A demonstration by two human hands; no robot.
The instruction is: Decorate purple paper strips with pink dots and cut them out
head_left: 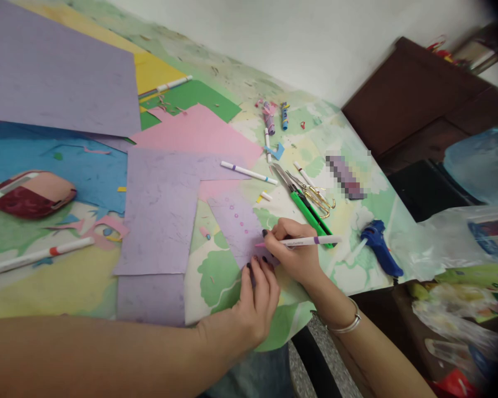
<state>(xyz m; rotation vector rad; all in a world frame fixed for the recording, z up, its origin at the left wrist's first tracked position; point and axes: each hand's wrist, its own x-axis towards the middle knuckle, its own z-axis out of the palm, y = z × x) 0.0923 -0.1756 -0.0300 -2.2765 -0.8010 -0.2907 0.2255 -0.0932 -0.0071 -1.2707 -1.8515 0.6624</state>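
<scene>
My right hand (294, 249) pinches a white felt-tip pen (302, 241) with a purple band. Its coloured tip meets a small lilac paper strip (232, 224), which carries a row of little purple circles. Lying on the near end of that strip, my left hand (255, 298) presses down with its fingertips; its thumb is hidden. A green utility knife (309, 215) lies just beyond my right hand. Larger lilac paper pieces (157, 210) spread to the left of the strip.
Gold-handled scissors (315, 199) and a white marker (249, 172) lie beyond my hands. A blue glue gun (379, 249) rests near the table's right edge. Pink paper (199, 132), green paper (211, 99) and a dark red pouch (31, 193) are farther left.
</scene>
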